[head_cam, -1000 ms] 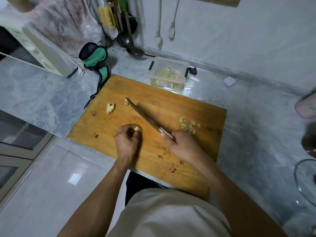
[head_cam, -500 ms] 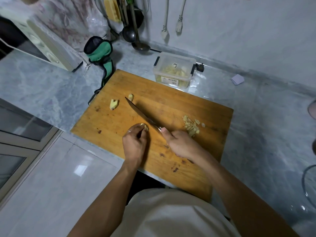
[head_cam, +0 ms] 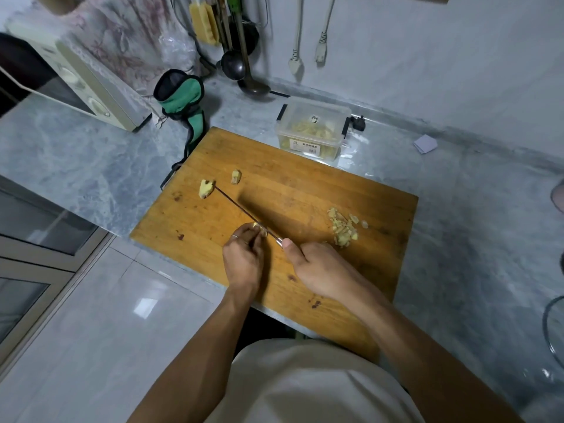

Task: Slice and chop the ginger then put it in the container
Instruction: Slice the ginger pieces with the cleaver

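On the wooden cutting board (head_cam: 305, 190) my left hand (head_cam: 242, 259) pinches a small ginger piece (head_cam: 258, 229) with its fingertips. My right hand (head_cam: 317, 267) grips the knife (head_cam: 241, 209), its blade edge-on against that piece and its tip reaching a bigger ginger chunk (head_cam: 206, 188). A smaller chunk (head_cam: 236, 176) lies just beyond. A pile of sliced ginger (head_cam: 343, 227) sits to the right of my right hand. The clear plastic container (head_cam: 312, 129), with ginger inside, stands behind the board's far edge.
A microwave (head_cam: 76, 83) stands at the back left, a green and black pouch (head_cam: 181, 100) beside it. Ladles (head_cam: 241, 65) hang on the wall. A glass lid rim (head_cam: 554, 328) shows at the right edge. The counter's front edge runs under the board.
The knife blade has turned from flat-looking to edge-on and come against the piece in my left hand. Its tip now meets the bigger chunk. The camera view has shifted slightly.
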Demonstrator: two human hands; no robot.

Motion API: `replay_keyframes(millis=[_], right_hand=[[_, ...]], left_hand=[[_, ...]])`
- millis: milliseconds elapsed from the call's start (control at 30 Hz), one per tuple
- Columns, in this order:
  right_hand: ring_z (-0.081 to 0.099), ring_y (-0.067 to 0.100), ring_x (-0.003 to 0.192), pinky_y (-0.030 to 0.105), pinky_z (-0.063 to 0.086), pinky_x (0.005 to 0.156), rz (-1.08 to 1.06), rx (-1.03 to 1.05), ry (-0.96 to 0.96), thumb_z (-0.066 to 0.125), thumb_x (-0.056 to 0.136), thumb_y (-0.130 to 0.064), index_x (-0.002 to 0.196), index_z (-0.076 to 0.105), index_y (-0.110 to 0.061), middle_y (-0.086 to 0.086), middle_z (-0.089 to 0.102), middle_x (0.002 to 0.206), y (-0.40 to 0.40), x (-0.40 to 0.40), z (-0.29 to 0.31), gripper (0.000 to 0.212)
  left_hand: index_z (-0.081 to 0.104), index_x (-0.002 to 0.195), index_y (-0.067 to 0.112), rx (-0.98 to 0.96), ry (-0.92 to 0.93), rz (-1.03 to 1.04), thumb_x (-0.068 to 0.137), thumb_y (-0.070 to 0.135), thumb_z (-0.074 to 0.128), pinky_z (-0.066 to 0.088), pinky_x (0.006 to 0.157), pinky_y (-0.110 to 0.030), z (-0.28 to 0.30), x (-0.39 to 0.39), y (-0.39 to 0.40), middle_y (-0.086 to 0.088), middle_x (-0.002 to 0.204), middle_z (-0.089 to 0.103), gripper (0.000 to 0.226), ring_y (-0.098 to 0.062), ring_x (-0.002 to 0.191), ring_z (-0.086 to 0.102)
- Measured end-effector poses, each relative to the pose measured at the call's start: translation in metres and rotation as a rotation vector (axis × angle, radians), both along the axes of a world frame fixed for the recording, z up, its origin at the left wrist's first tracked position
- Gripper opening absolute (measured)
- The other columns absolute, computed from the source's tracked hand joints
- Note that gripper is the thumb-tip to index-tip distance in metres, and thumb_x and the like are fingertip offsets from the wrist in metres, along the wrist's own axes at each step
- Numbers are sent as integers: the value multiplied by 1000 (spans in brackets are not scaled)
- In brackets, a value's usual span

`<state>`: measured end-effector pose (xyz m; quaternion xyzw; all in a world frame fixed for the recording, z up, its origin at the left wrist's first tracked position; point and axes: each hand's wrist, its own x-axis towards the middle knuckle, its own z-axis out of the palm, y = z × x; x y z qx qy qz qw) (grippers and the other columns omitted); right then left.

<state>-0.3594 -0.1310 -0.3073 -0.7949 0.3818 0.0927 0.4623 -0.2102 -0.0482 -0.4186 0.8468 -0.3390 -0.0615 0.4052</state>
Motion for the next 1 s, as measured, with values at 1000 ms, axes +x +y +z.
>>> replay_keyframes(millis=[1000], right_hand=[[44,15,45,32,34,44,5,-18,4,23,105,-59,65,47,-14,-1,47,56,9,-2,5,65]], left_hand=[[78,93,3,5,77,100,82,-3,63,56,82,-35,1,-5,-6,-11,101,73,19,-21,88,68]])
